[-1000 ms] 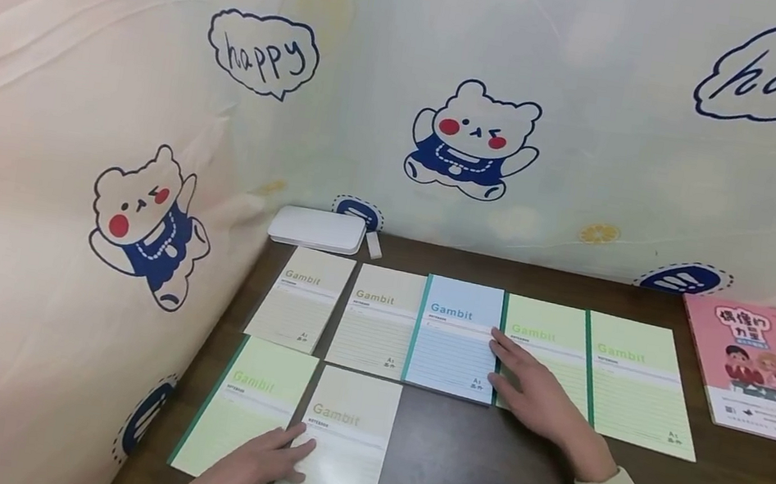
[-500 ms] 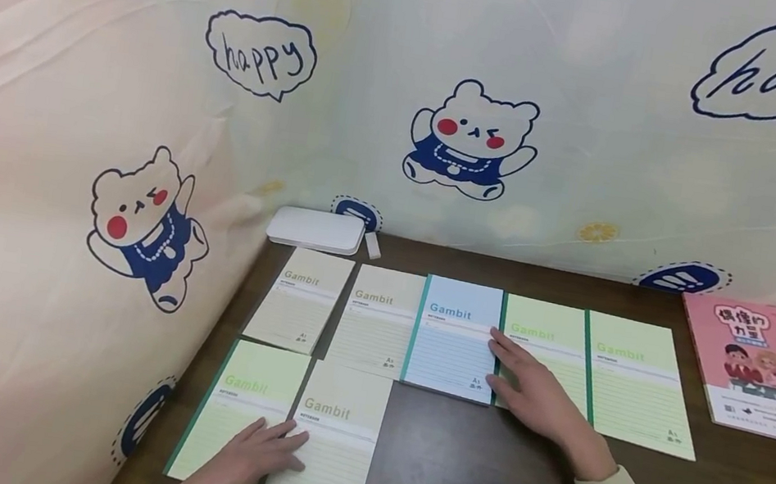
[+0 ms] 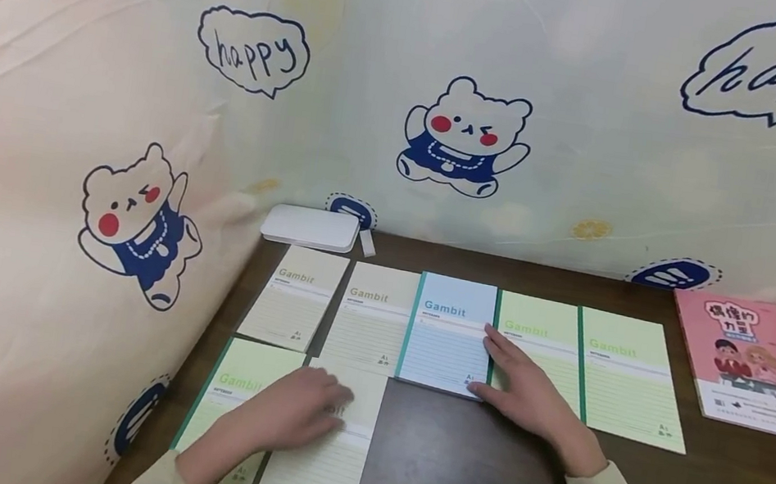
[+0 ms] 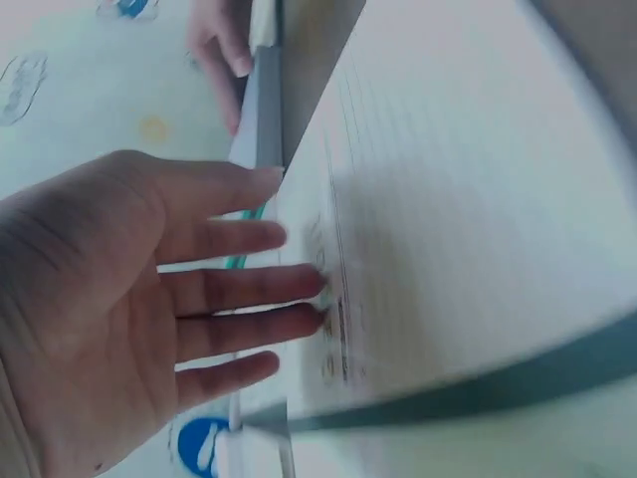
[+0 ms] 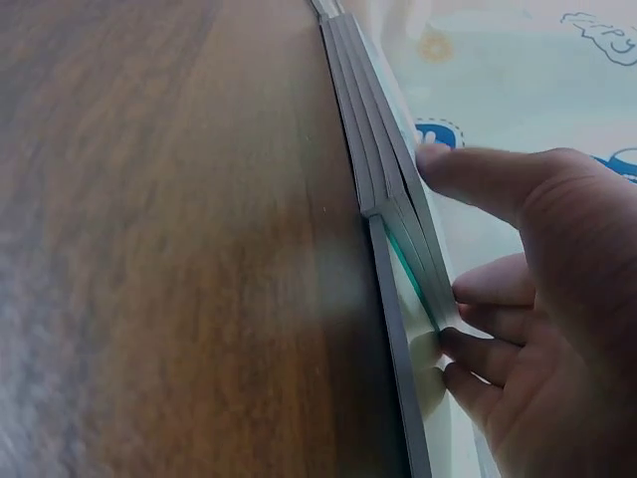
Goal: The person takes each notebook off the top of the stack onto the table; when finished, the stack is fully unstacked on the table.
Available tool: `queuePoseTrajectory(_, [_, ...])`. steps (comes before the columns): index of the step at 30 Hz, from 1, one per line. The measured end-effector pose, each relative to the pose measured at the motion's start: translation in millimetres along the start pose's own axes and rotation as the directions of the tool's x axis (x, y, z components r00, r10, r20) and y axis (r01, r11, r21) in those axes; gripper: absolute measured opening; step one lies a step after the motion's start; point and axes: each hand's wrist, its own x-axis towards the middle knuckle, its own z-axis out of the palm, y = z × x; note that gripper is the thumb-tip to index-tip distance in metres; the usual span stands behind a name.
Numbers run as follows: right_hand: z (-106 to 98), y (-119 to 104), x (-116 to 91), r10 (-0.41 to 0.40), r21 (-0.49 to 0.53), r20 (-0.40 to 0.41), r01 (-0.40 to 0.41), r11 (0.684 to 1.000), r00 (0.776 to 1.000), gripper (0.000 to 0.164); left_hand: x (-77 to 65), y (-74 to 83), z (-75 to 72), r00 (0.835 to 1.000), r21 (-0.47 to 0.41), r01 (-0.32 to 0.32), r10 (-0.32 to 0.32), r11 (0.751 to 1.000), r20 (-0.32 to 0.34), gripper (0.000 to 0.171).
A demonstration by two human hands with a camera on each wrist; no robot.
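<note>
My left hand (image 3: 297, 411) is over the front cream notebook (image 3: 317, 480), its forearm crossing the front green notebook (image 3: 230, 356). In the left wrist view its fingers (image 4: 249, 284) are straight and spread, tips over the printed cover, with nothing held. My right hand (image 3: 531, 386) rests against the right edge of the blue notebook (image 3: 447, 350), with loosely bent fingers and the thumb at the near corner. The right wrist view shows several stacked page edges (image 5: 373, 119) under that thumb. A green notebook (image 3: 533, 320) lies partly beneath the right hand.
Two cream notebooks (image 3: 294, 295) lie left of the blue one, and another green notebook (image 3: 635, 392) lies to the right. A pink book (image 3: 751, 359) is at far right. A white case (image 3: 308, 227) and a small white piece (image 3: 367, 243) sit by the back cloth.
My left hand has lifted off the left side of the front cream notebook and moved forward and right over its cover. Both front notebooks shifted slightly left earlier. The right hand has stayed at the blue notebook.
</note>
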Motion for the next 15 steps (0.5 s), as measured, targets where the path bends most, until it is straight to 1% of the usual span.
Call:
queuePoseTrajectory(3, [0, 1, -1, -0.008, -0.001, 0.008, 0.008, 1.0, 1.0, 0.098, 34.0, -2.4, 3.2, 0.999, 0.056, -0.032, 0.034, 0.998, -0.027, 0.045])
queuePoseTrajectory(6, [2, 1, -1, -0.026, 0.0, 0.014, 0.026, 1.0, 1.0, 0.105, 65.0, -3.0, 5.7, 0.998, 0.063, -0.022, 0.025, 0.998, -0.05, 0.07])
queuePoseTrajectory(8, [5, 1, -1, -0.044, -0.002, 0.012, 0.044, 0.999, 0.999, 0.107, 82.8, -3.0, 7.7, 0.999, 0.059, -0.008, 0.011, 0.998, -0.047, 0.089])
queuePoseTrajectory(11, [9, 2, -2, -0.085, -0.032, -0.003, 0.085, 0.996, 0.996, 0.107, 103.8, -2.1, 9.9, 1.0, 0.046, -0.008, 0.008, 0.999, -0.018, 0.11])
queuePoseTrajectory(13, [11, 3, -2, -0.097, -0.054, -0.009, 0.097, 0.994, 0.995, 0.105, 113.4, -1.5, 11.4, 1.0, 0.035, -0.015, 0.015, 0.999, -0.002, 0.117])
queuePoseTrajectory(15, [10, 3, -3, -0.096, -0.074, -0.007, 0.095, 0.993, 0.995, 0.103, 119.9, -0.9, 12.0, 1.0, 0.019, -0.024, 0.024, 1.0, 0.009, 0.121])
